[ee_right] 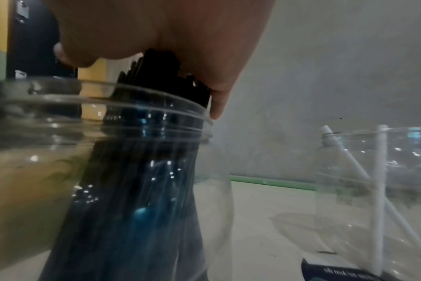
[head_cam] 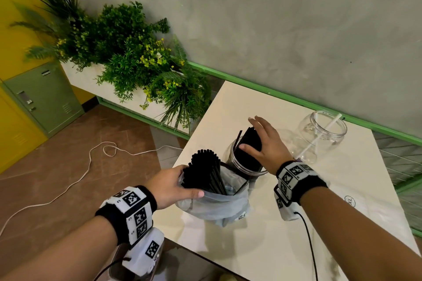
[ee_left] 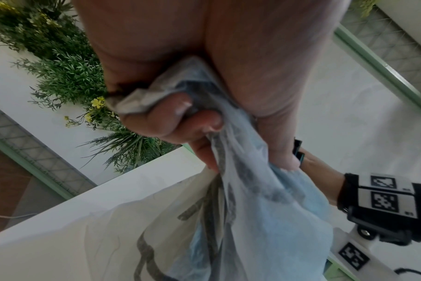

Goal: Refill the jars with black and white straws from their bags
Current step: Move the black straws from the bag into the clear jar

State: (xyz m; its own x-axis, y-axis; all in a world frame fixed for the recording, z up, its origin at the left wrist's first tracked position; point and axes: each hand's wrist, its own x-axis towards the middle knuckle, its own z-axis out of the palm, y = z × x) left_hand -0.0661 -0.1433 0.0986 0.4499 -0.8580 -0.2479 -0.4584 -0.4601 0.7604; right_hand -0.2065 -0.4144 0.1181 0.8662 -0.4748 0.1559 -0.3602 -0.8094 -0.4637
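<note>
My right hand (head_cam: 265, 143) grasps a bundle of black straws (head_cam: 250, 141) standing in the near jar (head_cam: 242, 166); my left hand (head_cam: 173, 186) clutches the bag (head_cam: 219, 203). Released unevenly, the bundle could tip this light jar.

Head view: high, looking forward and down on the cream square tabletop (head_cam: 285, 223), both forearms entering from the lower frame. Left wrist view: tight under the palm, facing the crumpled translucent plastic bag (ee_left: 264, 218) at lower centre. Right wrist view: near table level, very close to the clear plastic jar of black straws (ee_right: 137, 171); head view shares it (head_cam: 247, 162)
</note>
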